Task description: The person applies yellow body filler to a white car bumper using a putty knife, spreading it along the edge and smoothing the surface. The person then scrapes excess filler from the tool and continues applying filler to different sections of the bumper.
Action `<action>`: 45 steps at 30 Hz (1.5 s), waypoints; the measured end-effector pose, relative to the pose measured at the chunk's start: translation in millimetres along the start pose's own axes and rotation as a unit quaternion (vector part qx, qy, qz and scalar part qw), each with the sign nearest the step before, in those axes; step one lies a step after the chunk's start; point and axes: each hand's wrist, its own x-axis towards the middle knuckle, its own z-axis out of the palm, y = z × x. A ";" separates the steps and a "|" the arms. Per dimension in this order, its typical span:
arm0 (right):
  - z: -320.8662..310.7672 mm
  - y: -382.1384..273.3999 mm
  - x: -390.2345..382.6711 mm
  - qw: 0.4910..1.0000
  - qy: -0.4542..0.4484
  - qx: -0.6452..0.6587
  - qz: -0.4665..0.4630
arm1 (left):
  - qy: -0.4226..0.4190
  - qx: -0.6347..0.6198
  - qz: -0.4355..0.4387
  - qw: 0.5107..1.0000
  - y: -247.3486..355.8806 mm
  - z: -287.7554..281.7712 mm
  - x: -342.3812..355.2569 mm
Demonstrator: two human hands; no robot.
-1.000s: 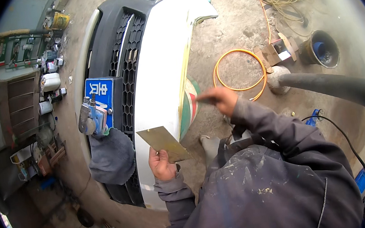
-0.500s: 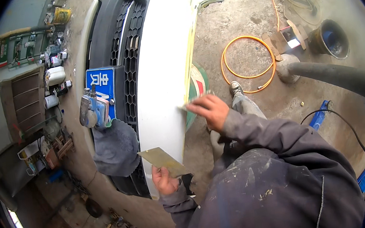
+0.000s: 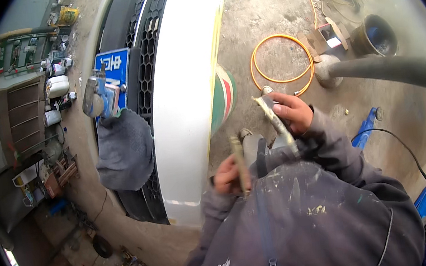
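Note:
My left hand (image 3: 226, 174) grips a thin putty board (image 3: 238, 159), held nearly edge-on and blurred by motion. My right hand (image 3: 294, 114) is closed around a flat putty scraper (image 3: 271, 112) smeared with pale yellowish putty. Both tools are in front of my body, apart. To the left lies the white bumper (image 3: 180, 84) with yellow along its right edge, black honeycomb grilles and a blue plate (image 3: 114, 65). A pneumatic sander (image 3: 97, 99) and a grey cloth (image 3: 122, 154) rest on it. Behind the bumper's right edge shows a green-and-red round container (image 3: 222, 97).
An orange hose (image 3: 283, 79) lies coiled on the floor. At right are a cardboard box (image 3: 313, 41), a metal bucket (image 3: 376, 36), a thick post (image 3: 386, 69) and a blue jack (image 3: 366, 127) with a cable over it. Cans and assorted items (image 3: 58, 85) line the left side.
My right hand has moved right, away from the bumper's edge. My left hand has moved right toward my body, off the bumper, turning the board edge-on.

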 end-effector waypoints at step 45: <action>31.6 171.6 56.4 0.692 0.076 -0.570 -0.436 | 0.109 0.025 0.093 0.989 -79.8 -91.4 -191.8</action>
